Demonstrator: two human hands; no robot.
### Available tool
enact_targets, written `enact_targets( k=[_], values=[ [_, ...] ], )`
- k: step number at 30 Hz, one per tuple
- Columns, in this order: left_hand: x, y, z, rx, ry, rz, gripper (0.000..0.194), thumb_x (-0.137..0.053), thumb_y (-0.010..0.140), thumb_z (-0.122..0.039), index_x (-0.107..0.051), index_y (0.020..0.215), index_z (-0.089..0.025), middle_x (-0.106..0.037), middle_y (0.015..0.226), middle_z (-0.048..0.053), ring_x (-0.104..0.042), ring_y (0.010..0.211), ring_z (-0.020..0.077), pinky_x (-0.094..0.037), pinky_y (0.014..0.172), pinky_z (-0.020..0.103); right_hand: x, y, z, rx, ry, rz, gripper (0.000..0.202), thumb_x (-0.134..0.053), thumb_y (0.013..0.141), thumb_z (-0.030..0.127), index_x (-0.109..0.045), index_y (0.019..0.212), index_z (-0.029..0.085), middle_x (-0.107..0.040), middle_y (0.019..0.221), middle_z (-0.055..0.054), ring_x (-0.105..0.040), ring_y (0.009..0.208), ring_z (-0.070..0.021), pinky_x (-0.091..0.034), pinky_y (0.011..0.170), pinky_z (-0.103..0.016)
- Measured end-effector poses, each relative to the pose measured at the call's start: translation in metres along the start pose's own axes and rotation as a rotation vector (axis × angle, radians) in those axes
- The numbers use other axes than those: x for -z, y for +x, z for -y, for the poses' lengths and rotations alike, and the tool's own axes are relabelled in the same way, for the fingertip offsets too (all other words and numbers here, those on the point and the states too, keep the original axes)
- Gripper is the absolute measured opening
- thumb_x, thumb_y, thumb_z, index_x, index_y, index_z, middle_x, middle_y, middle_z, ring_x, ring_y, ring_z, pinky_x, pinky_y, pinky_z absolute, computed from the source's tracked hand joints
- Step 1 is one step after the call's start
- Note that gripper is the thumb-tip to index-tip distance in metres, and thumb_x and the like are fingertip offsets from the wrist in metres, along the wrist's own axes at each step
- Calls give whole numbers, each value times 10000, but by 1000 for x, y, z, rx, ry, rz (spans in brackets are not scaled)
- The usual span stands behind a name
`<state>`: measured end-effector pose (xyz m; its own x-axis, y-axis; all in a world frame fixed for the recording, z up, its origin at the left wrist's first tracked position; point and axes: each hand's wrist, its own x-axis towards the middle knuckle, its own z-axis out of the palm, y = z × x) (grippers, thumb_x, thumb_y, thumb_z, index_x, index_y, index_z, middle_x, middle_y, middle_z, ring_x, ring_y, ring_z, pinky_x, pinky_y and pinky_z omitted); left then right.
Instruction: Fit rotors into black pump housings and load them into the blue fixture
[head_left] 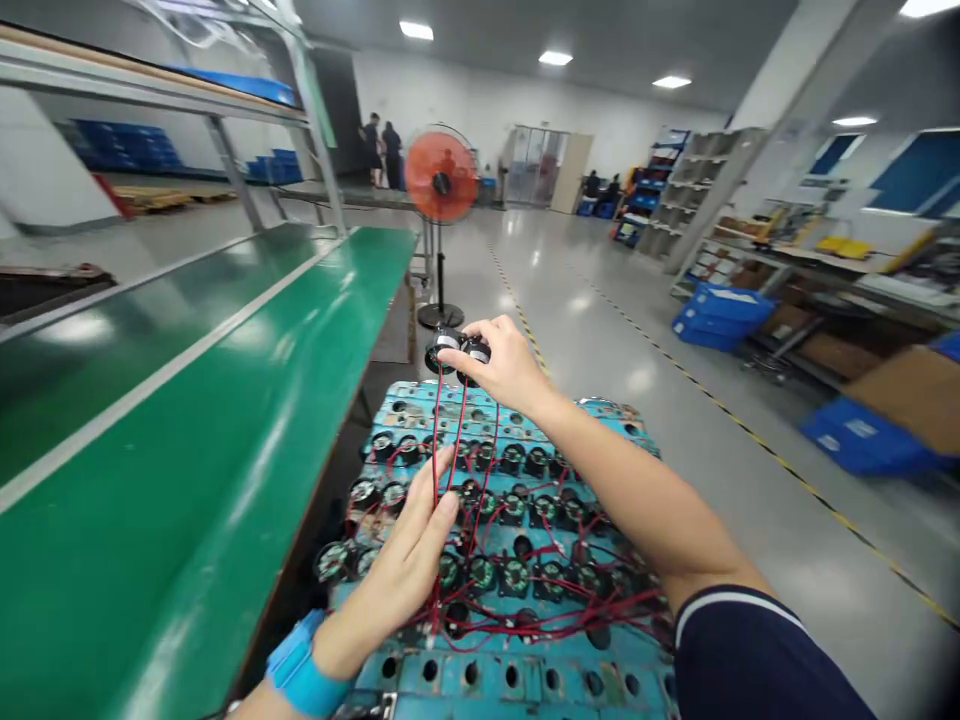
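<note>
My right hand is closed around small black motors, at least two of them, round and with white labels. They are raised above the far end of a worn turquoise rack. Thin red wires hang from them, past my left hand. That hand has its fingers stretched out, and the wires run between its thumb and fingers or just beside them; it does not grip them visibly. Below, rows of similar round motors with green insides sit in the rack, their red wires tangled across it. A blue band circles my left wrist.
A long green conveyor belt runs along the left, under a metal frame. An orange fan stands beyond the rack. Blue bins and a cluttered workbench are at the right. People stand far off.
</note>
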<state>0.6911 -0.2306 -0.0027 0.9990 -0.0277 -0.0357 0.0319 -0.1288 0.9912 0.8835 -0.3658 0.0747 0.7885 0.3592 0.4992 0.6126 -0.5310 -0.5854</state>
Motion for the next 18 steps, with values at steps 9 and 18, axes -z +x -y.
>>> enact_targets(
  k=[9,18],
  values=[
    [-149,57,4,228,-578,364,587,-445,985,-572,-525,1397,-162,-342,639,-86,-344,477,75,-427,522,238,127,-36,-117,-211,-223,-107,643,-556,801,797,-684,1011,203,-568,893,-34,-539,936,-210,-423,860,-343],
    [-159,123,54,-466,808,571,403,-341,1048,-228,-605,1353,-247,-667,1037,49,-644,940,153,-518,866,261,205,-147,-267,-529,-22,486,727,-439,828,820,-729,1009,178,-708,1029,-66,-616,917,-218,-464,837,-328]
  ],
)
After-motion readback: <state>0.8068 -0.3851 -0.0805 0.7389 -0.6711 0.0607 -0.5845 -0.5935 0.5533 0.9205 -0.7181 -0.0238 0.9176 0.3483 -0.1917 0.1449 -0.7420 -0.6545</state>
